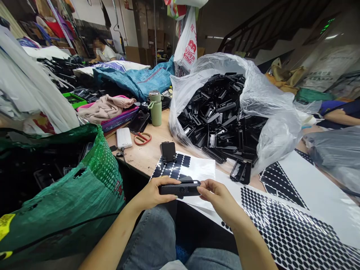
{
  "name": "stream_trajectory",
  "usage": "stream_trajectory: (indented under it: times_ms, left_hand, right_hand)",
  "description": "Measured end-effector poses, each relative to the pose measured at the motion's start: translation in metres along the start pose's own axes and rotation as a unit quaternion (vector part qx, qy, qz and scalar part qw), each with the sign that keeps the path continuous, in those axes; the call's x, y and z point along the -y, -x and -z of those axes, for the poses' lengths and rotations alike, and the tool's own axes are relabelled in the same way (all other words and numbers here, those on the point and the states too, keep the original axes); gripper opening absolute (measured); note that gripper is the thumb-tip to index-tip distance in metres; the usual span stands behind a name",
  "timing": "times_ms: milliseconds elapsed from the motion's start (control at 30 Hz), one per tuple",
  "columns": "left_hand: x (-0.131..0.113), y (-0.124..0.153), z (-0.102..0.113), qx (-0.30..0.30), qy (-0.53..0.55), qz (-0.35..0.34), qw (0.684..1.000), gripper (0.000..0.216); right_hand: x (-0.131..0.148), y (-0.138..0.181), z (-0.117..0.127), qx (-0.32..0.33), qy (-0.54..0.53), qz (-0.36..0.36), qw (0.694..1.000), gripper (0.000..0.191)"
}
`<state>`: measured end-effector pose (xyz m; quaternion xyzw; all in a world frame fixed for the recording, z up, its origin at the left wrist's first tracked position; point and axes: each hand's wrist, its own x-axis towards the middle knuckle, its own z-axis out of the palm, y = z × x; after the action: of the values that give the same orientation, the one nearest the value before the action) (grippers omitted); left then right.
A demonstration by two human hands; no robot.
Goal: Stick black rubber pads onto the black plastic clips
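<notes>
Jeans point(149, 236) nearest us, at the bottom. Near left: green sack point(92, 180) with black parts inside. Near right: sheet of black dots point(292, 221) on the table point(157, 140).

Just past our lap, both hands on one black case point(181, 189), its long axis running left to right. We note our left hand point(152, 193) clamped on its left end, fingers above and below. Our right hand point(215, 193) has its fingertips drawn together at the right end; whether something small sits between them we cannot tell. So the right end lies just left of our right hand, the nearer one to it.

Beyond the case: sticker sheet point(184, 161), a small black stand point(168, 151) on its far edge. Farther left: scissors point(143, 138), white power bank point(123, 138), green bottle point(156, 112). Far right of these, a clear plastic bag point(261, 86) heaped with black parts. Far left, another person point(107, 53), seated.
</notes>
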<state>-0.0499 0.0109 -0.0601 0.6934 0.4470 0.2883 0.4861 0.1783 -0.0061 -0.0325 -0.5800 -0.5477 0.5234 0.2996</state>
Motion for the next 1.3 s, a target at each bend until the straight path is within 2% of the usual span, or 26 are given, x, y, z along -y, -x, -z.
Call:
stream_trajectory:
  times_ms: [633, 733, 833, 900, 933, 967, 1033, 1100, 1167, 1300]
  left_hand:
    - [0.002, -0.005, -0.005, 0.002, 0.01, 0.0, 1.0, 0.04]
    - [0.002, -0.006, -0.007, -0.002, 0.02, 0.01, 1.0, 0.039]
    - [0.002, -0.009, -0.011, -0.006, 0.03, 0.026, 0.999, 0.039]
    - [0.003, -0.012, -0.016, -0.003, 0.06, 0.049, 0.997, 0.041]
    - [0.003, -0.013, -0.018, 0.0, 0.082, 0.063, 0.995, 0.043]
    - [0.004, -0.015, -0.02, 0.005, 0.105, 0.074, 0.992, 0.044]
    - [0.004, -0.018, -0.024, 0.012, 0.135, 0.087, 0.987, 0.047]
    - [0.004, -0.02, -0.027, 0.017, 0.139, 0.092, 0.986, 0.046]
    - [0.004, -0.022, -0.029, 0.024, 0.138, 0.098, 0.985, 0.046]
    - [0.002, -0.022, -0.03, 0.03, 0.14, 0.099, 0.985, 0.046]
  right_hand:
    - [0.001, 0.003, -0.004, -0.07, 0.075, 0.024, 0.994, 0.021]
    - [-0.006, 0.002, -0.014, -0.113, 0.044, 0.049, 0.991, 0.021]
    - [-0.024, -0.003, -0.014, -0.17, -0.033, 0.069, 0.983, 0.026]
    - [-0.044, -0.009, 0.002, -0.214, -0.032, 0.054, 0.975, 0.029]
    - [-0.055, -0.013, 0.015, -0.243, 0.005, 0.03, 0.97, 0.027]
    - [-0.067, -0.016, 0.032, -0.289, 0.061, -0.004, 0.955, 0.024]
    - [-0.089, -0.023, 0.067, -0.36, 0.208, -0.102, 0.904, 0.016]
    - [-0.105, -0.029, 0.097, -0.364, 0.237, -0.137, 0.89, 0.01]
    - [-0.115, -0.034, 0.115, -0.348, 0.239, -0.148, 0.894, 0.004]
    - [-0.119, -0.038, 0.127, -0.322, 0.24, -0.154, 0.902, 0.006]
